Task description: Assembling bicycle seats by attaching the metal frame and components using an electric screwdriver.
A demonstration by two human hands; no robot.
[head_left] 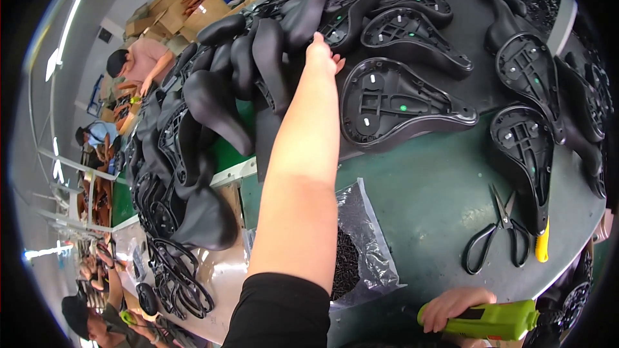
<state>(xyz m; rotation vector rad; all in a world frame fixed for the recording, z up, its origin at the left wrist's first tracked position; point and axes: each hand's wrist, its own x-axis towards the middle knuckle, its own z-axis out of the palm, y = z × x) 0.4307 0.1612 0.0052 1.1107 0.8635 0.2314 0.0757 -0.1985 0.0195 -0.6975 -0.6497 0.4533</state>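
My left arm stretches far up the middle, and my left hand point(324, 58) is at the near edge of an upturned black bicycle saddle point(354, 22). Its fingers look curled at that edge, partly out of sight. Just right of the hand lie more upturned saddles, the nearest a large saddle point(445, 113) with its ribbed underside showing. At the lower right my right hand point(456, 304) is wrapped round a lime-green power screwdriver point(493, 321), whose far end points right.
Left of my arm, saddles point(216, 106) lie heaped. Black-handled scissors point(505, 225) and a yellow-handled tool point(542, 245) lie on the green table point(425, 187). A clear plastic bag point(371, 264) holds small black screws. Co-workers and cardboard boxes point(171, 16) are at the left and back.
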